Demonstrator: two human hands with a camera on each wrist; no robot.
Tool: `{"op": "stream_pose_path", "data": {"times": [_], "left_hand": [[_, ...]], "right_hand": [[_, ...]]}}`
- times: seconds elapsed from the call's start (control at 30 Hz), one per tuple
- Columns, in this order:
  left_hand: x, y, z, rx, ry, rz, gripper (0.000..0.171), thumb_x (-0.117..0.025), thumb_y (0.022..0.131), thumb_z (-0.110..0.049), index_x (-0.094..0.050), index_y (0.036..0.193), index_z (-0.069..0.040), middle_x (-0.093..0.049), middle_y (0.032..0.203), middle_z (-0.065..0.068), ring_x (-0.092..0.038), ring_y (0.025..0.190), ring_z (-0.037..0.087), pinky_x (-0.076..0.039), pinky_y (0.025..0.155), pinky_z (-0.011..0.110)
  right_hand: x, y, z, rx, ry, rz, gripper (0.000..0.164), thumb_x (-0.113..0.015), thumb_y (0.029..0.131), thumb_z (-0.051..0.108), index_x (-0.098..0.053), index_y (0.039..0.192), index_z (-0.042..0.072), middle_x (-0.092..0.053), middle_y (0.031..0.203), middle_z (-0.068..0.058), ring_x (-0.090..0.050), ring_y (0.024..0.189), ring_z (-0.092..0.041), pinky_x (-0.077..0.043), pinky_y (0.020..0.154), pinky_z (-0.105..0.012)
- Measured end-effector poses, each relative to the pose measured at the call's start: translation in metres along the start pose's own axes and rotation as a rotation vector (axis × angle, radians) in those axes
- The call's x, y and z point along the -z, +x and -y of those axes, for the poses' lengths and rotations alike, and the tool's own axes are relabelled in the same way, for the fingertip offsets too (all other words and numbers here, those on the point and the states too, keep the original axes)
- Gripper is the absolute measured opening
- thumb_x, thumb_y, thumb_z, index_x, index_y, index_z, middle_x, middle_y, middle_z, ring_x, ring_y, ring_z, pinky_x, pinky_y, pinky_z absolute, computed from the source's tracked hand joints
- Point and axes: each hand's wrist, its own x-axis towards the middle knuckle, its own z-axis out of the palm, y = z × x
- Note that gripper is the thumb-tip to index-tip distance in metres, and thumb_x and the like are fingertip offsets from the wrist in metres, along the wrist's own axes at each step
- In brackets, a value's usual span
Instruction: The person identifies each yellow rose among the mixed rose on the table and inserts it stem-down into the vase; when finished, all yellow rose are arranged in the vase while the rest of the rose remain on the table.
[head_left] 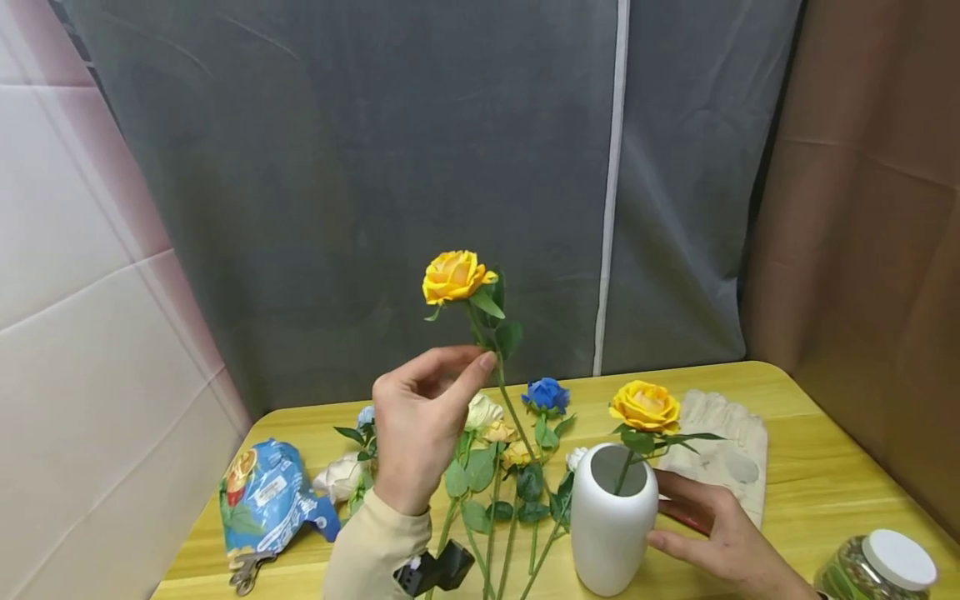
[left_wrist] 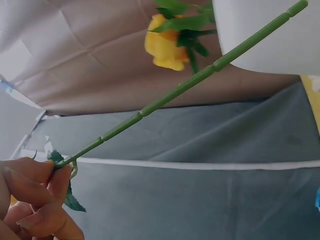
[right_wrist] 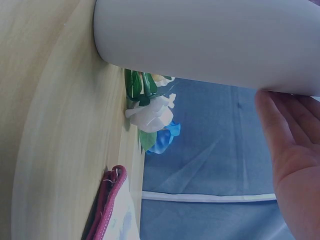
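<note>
My left hand [head_left: 423, 417] pinches a yellow artificial rose [head_left: 456, 277] by its green stem, just below the leaves, and holds it raised above the table. In the left wrist view the long segmented stem [left_wrist: 177, 90] slants across, with its lower end in front of the white vase [left_wrist: 270, 37]. That vase [head_left: 613, 533] stands upright with a second yellow rose [head_left: 647, 407] in its mouth. At the vase's right side, my right hand [head_left: 712, 533] touches the wall with fairly straight fingers [right_wrist: 280, 120] and the thumb.
Several artificial flowers lie behind and left of the vase, including a blue rose [head_left: 547, 395] and a white one [head_left: 339, 477]. A blue packet [head_left: 270, 492] with a metal clip is at the left. White work gloves [head_left: 723, 450] and a lidded jar [head_left: 877, 567] are at the right.
</note>
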Motion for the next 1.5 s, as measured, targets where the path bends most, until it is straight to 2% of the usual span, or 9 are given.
{"op": "stream_pose_path", "data": {"times": [0.13,0.27,0.47,0.63,0.8,0.97,1.27,1.33,1.5], "left_hand": [[0.001,0.008,-0.013,-0.04,-0.117,-0.067,0.009,-0.08,0.09,-0.013,-0.081,0.097,-0.007,-0.064,0.056,-0.002,-0.041,0.039,0.011,-0.034,0.041,0.026],[-0.003,0.016,-0.023,-0.054,-0.226,-0.141,0.013,-0.081,0.09,-0.01,-0.079,0.098,0.0,-0.074,0.07,-0.001,-0.038,0.038,0.01,-0.032,0.04,0.025],[-0.022,0.017,-0.02,-0.06,-0.282,-0.106,0.013,-0.08,0.09,-0.01,-0.079,0.099,0.001,-0.074,0.071,-0.004,-0.036,0.036,0.01,-0.031,0.039,0.026],[-0.039,0.011,-0.007,-0.059,-0.223,-0.051,0.012,-0.079,0.092,-0.013,-0.08,0.1,-0.005,-0.07,0.064,-0.007,-0.039,0.035,0.009,-0.033,0.038,0.026],[-0.054,0.001,0.007,-0.053,-0.125,0.016,0.01,-0.081,0.091,-0.021,-0.082,0.097,-0.013,-0.064,0.058,0.001,-0.046,0.041,0.01,-0.035,0.04,0.026],[-0.069,-0.011,0.018,-0.047,-0.029,0.096,0.006,-0.082,0.09,-0.021,-0.083,0.093,-0.017,-0.075,0.075,0.0,-0.047,0.047,0.008,-0.035,0.043,0.022],[-0.082,-0.029,0.032,0.012,0.081,0.207,0.003,-0.083,0.088,-0.025,-0.083,0.09,-0.022,-0.077,0.083,-0.01,-0.047,0.05,0.004,-0.036,0.047,0.02],[-0.083,-0.032,0.034,0.011,0.102,0.237,0.003,-0.083,0.088,-0.023,-0.083,0.091,-0.022,-0.077,0.085,-0.01,-0.046,0.051,0.003,-0.036,0.047,0.019],[-0.085,-0.039,0.038,-0.014,0.16,0.301,0.004,-0.082,0.088,-0.02,-0.083,0.092,-0.019,-0.077,0.084,-0.009,-0.045,0.052,0.0,-0.037,0.049,0.017]], "right_hand": [[0.001,0.0,0.0,-0.03,0.009,0.013,0.052,-0.073,0.092,-0.001,-0.054,0.139,-0.01,-0.06,0.133,0.028,-0.061,0.12,0.003,-0.056,0.092,-0.021],[0.001,0.0,0.0,-0.029,0.009,0.012,0.051,-0.073,0.092,0.0,-0.054,0.139,-0.01,-0.06,0.133,0.028,-0.062,0.119,0.002,-0.056,0.092,-0.022],[0.001,0.001,0.002,-0.014,0.008,0.015,0.051,-0.073,0.092,-0.001,-0.054,0.139,-0.01,-0.061,0.134,0.027,-0.061,0.12,0.003,-0.056,0.093,-0.022],[0.0,0.001,0.002,-0.047,0.025,0.027,0.051,-0.073,0.094,0.002,-0.054,0.14,-0.009,-0.06,0.133,0.029,-0.061,0.12,0.003,-0.055,0.094,-0.021],[0.0,0.001,0.002,-0.049,0.024,0.027,0.051,-0.073,0.094,0.003,-0.054,0.14,-0.008,-0.061,0.134,0.028,-0.061,0.12,0.001,-0.056,0.093,-0.024],[0.001,0.002,0.002,-0.039,0.028,0.029,0.05,-0.072,0.094,0.002,-0.054,0.14,-0.009,-0.061,0.134,0.027,-0.061,0.12,0.002,-0.056,0.094,-0.024],[0.001,0.003,0.003,-0.02,0.03,0.025,0.051,-0.072,0.094,0.0,-0.053,0.139,-0.012,-0.06,0.134,0.028,-0.06,0.121,0.004,-0.055,0.094,-0.022],[0.001,0.002,0.003,-0.033,0.021,0.023,0.052,-0.072,0.094,0.001,-0.052,0.14,-0.012,-0.063,0.137,0.018,-0.06,0.121,0.005,-0.057,0.094,-0.025],[0.002,0.002,0.005,-0.095,-0.006,0.014,0.055,-0.073,0.094,0.006,-0.051,0.142,-0.011,-0.058,0.141,-0.029,-0.061,0.119,0.004,-0.058,0.095,-0.043]]}}
